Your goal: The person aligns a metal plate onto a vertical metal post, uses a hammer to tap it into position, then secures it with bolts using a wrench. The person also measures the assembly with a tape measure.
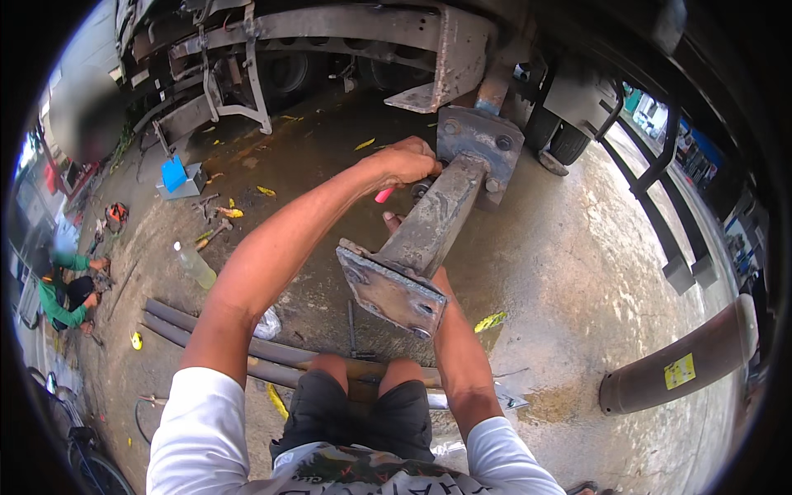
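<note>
A rusty steel beam [435,214] slants across the middle, with a square bolted flange plate [481,148] at its far end and a second end plate [388,289] at its near end. My left hand [408,161] is closed at the left edge of the far plate, beside a bolt. Below it pokes a pink piece [384,195]; what the fingers grip is hidden. My right forearm passes behind the near plate and under the beam. Only fingertips of my right hand [393,220] show at the beam's left side; the rest is covered.
A truck chassis [330,29] spans the top. Left lie a hammer [214,235], a plastic bottle [195,264] and a blue-and-grey box [181,177]. Curved steel strips [272,359] cross before my knees. A brown cylinder [681,363] lies right. A person in green [62,289] crouches far left.
</note>
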The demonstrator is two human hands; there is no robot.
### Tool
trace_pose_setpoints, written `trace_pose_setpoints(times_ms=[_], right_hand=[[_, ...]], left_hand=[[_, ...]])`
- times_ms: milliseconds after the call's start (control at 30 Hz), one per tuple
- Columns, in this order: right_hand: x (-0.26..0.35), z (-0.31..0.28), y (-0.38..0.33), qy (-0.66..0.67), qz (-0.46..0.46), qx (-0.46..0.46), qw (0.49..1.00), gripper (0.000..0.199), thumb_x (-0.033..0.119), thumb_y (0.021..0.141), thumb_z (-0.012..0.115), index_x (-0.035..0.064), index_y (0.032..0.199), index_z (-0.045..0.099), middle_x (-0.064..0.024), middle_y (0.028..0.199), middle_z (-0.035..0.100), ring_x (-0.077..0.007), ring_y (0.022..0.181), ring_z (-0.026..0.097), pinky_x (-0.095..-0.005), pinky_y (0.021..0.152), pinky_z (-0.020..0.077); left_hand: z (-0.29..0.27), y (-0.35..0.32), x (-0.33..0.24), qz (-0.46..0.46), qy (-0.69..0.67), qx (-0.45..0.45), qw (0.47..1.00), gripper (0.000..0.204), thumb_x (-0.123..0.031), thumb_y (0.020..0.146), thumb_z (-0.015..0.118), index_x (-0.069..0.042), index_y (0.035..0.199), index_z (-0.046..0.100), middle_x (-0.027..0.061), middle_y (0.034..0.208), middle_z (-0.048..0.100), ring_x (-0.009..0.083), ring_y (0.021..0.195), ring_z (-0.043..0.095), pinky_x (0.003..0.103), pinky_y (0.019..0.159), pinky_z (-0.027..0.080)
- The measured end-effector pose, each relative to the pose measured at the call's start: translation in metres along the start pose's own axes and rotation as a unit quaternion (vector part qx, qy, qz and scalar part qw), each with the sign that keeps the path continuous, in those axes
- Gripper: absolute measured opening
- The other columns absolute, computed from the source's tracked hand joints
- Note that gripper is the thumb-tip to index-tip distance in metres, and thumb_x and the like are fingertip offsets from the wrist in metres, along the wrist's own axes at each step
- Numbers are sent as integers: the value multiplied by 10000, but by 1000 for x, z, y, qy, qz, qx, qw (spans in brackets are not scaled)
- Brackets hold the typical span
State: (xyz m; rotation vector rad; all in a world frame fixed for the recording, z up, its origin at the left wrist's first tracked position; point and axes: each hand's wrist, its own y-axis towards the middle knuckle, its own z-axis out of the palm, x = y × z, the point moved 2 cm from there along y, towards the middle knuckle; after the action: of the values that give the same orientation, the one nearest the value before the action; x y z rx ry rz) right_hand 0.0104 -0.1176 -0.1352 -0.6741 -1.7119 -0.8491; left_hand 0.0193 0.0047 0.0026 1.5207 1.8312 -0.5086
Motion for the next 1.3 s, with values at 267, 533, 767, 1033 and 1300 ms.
trace_pose_setpoints(times_ms=[267,533,767,1033,1300], right_hand=[[-13,27,-71,-270,-192,287,899,317,380,951,625,111,1113,669,-152,1248,628,-323,1224,561,-460,1030,440],[-200,4,-192,-1,287,85,954,458,493,992,600,79,798,598,-13,662,558,-170,624,543,-327,605,441],[-158,-116,-230,69,236,-123,962,451,445,1001,611,139,696,482,50,598,441,-61,500,385,-267,453,306],[-30,-168,-176,59,47,-227,971,436,442,1011,590,142,726,452,60,590,408,-55,483,367,-257,439,287],[-137,-157,-255,31,304,-164,938,336,379,972,674,101,827,551,56,598,429,-63,459,358,-253,429,293]], left_hand=[[-25,-15,59,-7,-157,-154,976,176,-173,888,698,-4,926,729,40,674,664,99,569,514,294,476,367],[-37,6,0,78,-393,20,916,182,-176,923,723,-52,1048,674,-43,723,543,31,521,325,227,444,267],[-37,-2,-11,131,-374,35,918,339,-236,871,805,-46,1117,669,-34,824,596,62,554,339,240,473,285],[-31,56,57,183,-235,-52,953,459,-247,878,792,9,1229,645,99,1153,707,218,1043,671,344,988,481],[25,-83,177,-54,-241,-102,964,371,-275,926,740,6,1157,667,113,1052,722,195,1004,664,345,922,501]])
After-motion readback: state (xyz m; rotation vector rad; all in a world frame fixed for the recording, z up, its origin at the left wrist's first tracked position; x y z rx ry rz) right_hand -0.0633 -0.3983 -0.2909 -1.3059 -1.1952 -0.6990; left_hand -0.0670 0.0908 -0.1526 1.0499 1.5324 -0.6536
